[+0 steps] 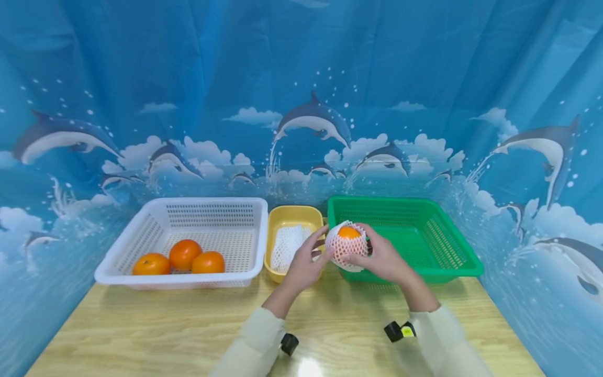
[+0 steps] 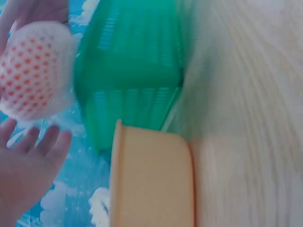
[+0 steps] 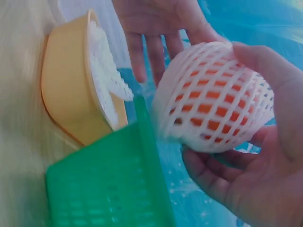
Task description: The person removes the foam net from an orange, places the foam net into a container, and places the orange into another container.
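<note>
An orange [image 1: 348, 232] sits inside a white foam net sleeve [image 3: 208, 99], held above the near left edge of the green basket [image 1: 424, 272]. My right hand [image 1: 388, 257] grips the sleeved fruit, its thumb and fingers curled round the right side. At the left of the fruit is my left hand [image 1: 303, 267], its fingers loosely extended and its thumb close at the sleeve. In the left wrist view, the fingers of the left hand [image 2: 31, 165] are spread below the net. Orange skin shows through the mesh and at the sleeve's open top.
A white basket [image 1: 256, 267] with three oranges [image 1: 185, 255] stands on the left. Between the baskets, a yellow tub [image 1: 294, 210] holds white foam nets [image 1: 287, 246]. All stand on a wooden table [image 1: 188, 324], before a blue dolphin-printed curtain [image 1: 212, 63].
</note>
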The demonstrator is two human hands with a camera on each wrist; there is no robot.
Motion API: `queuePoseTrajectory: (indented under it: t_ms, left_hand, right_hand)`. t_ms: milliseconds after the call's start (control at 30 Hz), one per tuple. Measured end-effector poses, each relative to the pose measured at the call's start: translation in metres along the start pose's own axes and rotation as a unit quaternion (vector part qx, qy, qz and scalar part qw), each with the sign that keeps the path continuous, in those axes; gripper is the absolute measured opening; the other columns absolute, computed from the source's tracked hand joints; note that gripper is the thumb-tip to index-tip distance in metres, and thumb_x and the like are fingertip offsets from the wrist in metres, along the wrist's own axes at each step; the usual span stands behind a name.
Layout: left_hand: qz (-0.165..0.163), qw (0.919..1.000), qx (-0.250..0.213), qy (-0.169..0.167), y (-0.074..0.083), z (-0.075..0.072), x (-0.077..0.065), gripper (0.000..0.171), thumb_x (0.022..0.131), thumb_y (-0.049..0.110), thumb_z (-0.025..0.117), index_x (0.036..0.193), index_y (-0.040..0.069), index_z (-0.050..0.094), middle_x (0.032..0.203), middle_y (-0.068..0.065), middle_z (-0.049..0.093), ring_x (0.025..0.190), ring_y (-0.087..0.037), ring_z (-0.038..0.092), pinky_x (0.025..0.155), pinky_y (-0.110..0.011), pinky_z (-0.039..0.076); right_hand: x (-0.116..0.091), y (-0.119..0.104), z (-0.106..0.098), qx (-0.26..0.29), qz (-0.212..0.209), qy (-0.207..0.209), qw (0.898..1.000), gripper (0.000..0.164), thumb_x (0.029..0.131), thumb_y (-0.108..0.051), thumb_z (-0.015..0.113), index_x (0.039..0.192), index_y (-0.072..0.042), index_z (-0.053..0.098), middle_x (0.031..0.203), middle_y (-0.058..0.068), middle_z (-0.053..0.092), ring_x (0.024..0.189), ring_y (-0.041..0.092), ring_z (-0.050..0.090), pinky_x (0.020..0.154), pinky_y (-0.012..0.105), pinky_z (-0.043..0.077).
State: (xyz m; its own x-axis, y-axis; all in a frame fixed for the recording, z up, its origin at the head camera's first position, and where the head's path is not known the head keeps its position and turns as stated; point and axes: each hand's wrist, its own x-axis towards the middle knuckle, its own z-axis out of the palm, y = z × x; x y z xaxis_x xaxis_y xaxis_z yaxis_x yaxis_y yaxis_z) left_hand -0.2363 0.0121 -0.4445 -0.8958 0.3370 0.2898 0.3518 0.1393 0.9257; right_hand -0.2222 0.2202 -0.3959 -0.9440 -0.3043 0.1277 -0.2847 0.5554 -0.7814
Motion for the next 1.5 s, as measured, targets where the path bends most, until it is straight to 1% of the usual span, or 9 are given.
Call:
queuePoseTrajectory:
  t_ms: [233,500,767,933,1133,1267,1333,1433,1500]
  left_hand:
    - [-0.013,0.9947,-0.087,-0.054,0.01,-0.023,-0.008,0.058,0.098,0.033,0.058,0.148,0.012,0.037,0.144,-0.013,0.045,0.129,-0.03,0.048,0.103,-0.041,0.046]
    - [-0.081,0.9848,-0.135,-0.073,0.014,-0.04,-0.018,0.06,0.098,0.032,0.059,0.149,0.013,0.033,0.143,-0.019,0.043,0.126,-0.035,0.05,0.096,-0.044,0.051]
    - [-0.109,0.9825,-0.112,-0.102,0.01,-0.05,-0.026,0.073,0.094,0.029,0.064,0.152,0.01,0.023,0.137,-0.023,0.049,0.125,-0.033,0.05,0.099,-0.043,0.049]
    - [-0.107,0.9805,-0.103,-0.129,0.007,-0.053,-0.031,0.082,0.091,0.022,0.069,0.154,0.015,0.017,0.131,-0.021,0.051,0.11,-0.027,0.059,0.09,-0.039,0.054]
    - [-0.092,0.9774,-0.101,-0.161,0.005,-0.054,-0.037,0.096,0.088,0.016,0.072,0.155,0.03,0.005,0.141,-0.024,0.037,0.106,-0.027,0.063,0.086,-0.036,0.056]
    - [-0.064,0.9826,-0.078,-0.155,0.001,-0.054,-0.039,0.082,0.088,0.013,0.071,0.151,0.026,0.02,0.139,-0.017,0.041,0.106,-0.024,0.062,0.084,-0.033,0.056]
    - [-0.065,0.9863,-0.077,-0.13,0.001,-0.055,-0.04,0.078,0.087,0.013,0.072,0.149,0.022,0.025,0.136,-0.016,0.045,0.107,-0.025,0.061,0.085,-0.033,0.056]
    - [-0.085,0.9869,-0.112,-0.079,0.003,-0.059,-0.041,0.081,0.088,0.014,0.071,0.151,0.021,0.02,0.14,-0.018,0.043,0.111,-0.028,0.06,0.089,-0.036,0.055]
    - [-0.1,0.9812,-0.158,-0.047,0.004,-0.061,-0.041,0.082,0.09,0.015,0.068,0.152,0.019,0.015,0.141,-0.022,0.042,0.113,-0.03,0.059,0.091,-0.038,0.054]
  right_hand:
    - [-0.005,-0.011,0.016,0.111,-0.031,-0.025,0.993,0.072,0.088,-0.022,0.073,0.145,-0.005,0.032,0.126,0.019,0.054,0.103,0.027,0.062,0.08,0.033,0.058]
    - [-0.003,-0.02,0.032,0.175,-0.012,-0.039,0.984,0.074,0.091,-0.023,0.069,0.149,-0.012,0.024,0.134,0.023,0.045,0.109,0.033,0.061,0.083,0.04,0.057]
    - [0.001,-0.021,0.039,0.134,0.009,0.009,0.991,0.07,0.09,-0.028,0.069,0.147,-0.012,0.031,0.133,0.021,0.046,0.102,0.03,0.059,0.078,0.038,0.056]
    - [0.003,-0.022,0.044,0.107,0.015,0.015,0.994,0.074,0.086,-0.03,0.073,0.146,-0.012,0.034,0.133,0.017,0.048,0.102,0.029,0.057,0.075,0.036,0.055]
    - [0.005,-0.025,0.049,0.077,0.014,0.017,0.997,0.081,0.082,-0.034,0.078,0.146,-0.014,0.035,0.135,0.017,0.048,0.103,0.029,0.057,0.073,0.034,0.054]
    - [0.005,-0.027,0.054,0.07,0.007,0.026,0.997,0.081,0.081,-0.035,0.079,0.146,-0.014,0.036,0.139,0.017,0.046,0.111,0.03,0.054,0.083,0.041,0.052]
    - [0.004,-0.027,0.055,0.084,-0.002,0.034,0.996,0.079,0.083,-0.033,0.077,0.146,-0.013,0.035,0.142,0.016,0.044,0.119,0.033,0.05,0.091,0.047,0.049]
    - [0.002,-0.025,0.056,0.123,-0.027,0.042,0.991,0.081,0.084,-0.032,0.077,0.148,-0.013,0.032,0.148,0.014,0.038,0.129,0.036,0.044,0.101,0.054,0.043]
    - [0.001,-0.023,0.057,0.146,-0.05,0.036,0.987,0.088,0.082,-0.037,0.078,0.15,-0.015,0.027,0.15,0.014,0.035,0.131,0.037,0.042,0.102,0.055,0.042]
